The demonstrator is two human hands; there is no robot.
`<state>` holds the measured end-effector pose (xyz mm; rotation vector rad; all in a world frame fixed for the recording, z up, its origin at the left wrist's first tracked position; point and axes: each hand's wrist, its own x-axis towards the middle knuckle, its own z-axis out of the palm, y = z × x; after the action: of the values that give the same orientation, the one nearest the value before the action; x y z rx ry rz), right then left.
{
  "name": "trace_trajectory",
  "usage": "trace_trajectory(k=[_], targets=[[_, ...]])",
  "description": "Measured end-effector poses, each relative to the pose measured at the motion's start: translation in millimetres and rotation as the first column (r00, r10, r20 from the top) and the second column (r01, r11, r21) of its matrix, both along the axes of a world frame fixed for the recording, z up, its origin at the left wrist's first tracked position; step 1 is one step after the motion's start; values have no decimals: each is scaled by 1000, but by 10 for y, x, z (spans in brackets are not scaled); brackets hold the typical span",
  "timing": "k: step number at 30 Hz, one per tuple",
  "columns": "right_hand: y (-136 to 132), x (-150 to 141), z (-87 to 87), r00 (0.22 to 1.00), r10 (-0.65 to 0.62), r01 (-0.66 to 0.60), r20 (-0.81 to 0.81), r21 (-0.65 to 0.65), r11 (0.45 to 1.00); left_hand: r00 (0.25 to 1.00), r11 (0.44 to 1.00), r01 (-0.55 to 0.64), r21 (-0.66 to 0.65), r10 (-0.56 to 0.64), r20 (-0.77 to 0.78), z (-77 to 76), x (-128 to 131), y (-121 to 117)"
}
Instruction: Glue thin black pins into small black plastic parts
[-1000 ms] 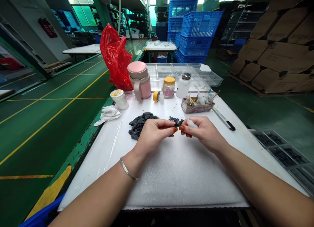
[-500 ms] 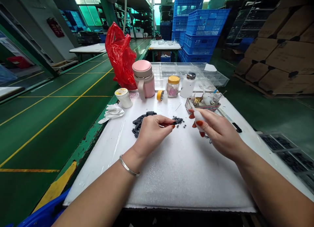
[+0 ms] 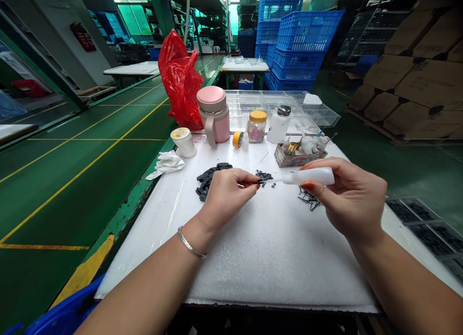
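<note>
My left hand [image 3: 231, 190] pinches a small black part [image 3: 263, 181] between thumb and fingertips, just above the white tabletop. In my right hand [image 3: 349, 195] is a white squeeze bottle [image 3: 314, 176], lying sideways with its thin nozzle pointing left. The nozzle's tip is at or very near the black part; I cannot tell whether they touch. A pile of black plastic pieces [image 3: 210, 178] lies left of my left hand, partly hidden by it. Small black rings [image 3: 274, 185] are scattered beyond the fingertips. Thin black pins [image 3: 310, 200] lie beneath my right hand.
Along the back stand a white tub [image 3: 183, 143], a pink mug [image 3: 214, 118], yellow tape [image 3: 238, 139], a yellow-lidded jar [image 3: 257, 127], a white bottle [image 3: 279, 126] and a box of small bottles [image 3: 298, 159]. A white glove [image 3: 167, 163] lies left; a red bag [image 3: 181, 84] stands behind.
My right hand has turned the squeeze bottle from upward-tilted to level, bringing its nozzle to the black part. More of the pins now show. My left hand keeps its pinch.
</note>
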<state>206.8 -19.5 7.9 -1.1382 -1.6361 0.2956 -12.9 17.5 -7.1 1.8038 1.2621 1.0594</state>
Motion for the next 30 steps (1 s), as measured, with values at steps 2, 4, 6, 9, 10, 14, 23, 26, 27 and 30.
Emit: trace_trajectory(k=[2,4,6,9,10,14,23,26,27,30], targets=[[4,-3,-19,1000,-9,9,10,10,1000,1000,1000,7,8,-7,-4,-8,3,1],[11,-4,-35,1000,-12,12,21,-3,1000,1000,1000,15,11,-15,-5,-14,5,0],[17,-5,-44,999,-16,17,36,-14,1000,1000,1000,23,10,-23,-5,-18,7,-3],[19,-8,-47,998,-16,17,66,-14,1000,1000,1000,29,13,-28,-7,-17,9,-9],[19,-9,-47,997,-16,17,70,-11,1000,1000,999,28,16,-28,-8,-16,9,-11],[17,-10,-51,998,-21,21,58,1,1000,1000,999,27,24,-27,-3,-14,8,-10],[40,10,-79,999,-14,11,44,66,998,1000,999,25,37,-26,5,-40,9,4],[48,15,-82,999,-3,0,32,88,996,1000,999,24,43,-25,10,-52,11,9],[48,15,-80,1000,-1,-1,27,95,996,1000,999,24,41,-24,12,-54,11,10],[44,12,-72,1000,-1,0,12,116,993,1000,999,26,33,-26,12,-57,10,8]])
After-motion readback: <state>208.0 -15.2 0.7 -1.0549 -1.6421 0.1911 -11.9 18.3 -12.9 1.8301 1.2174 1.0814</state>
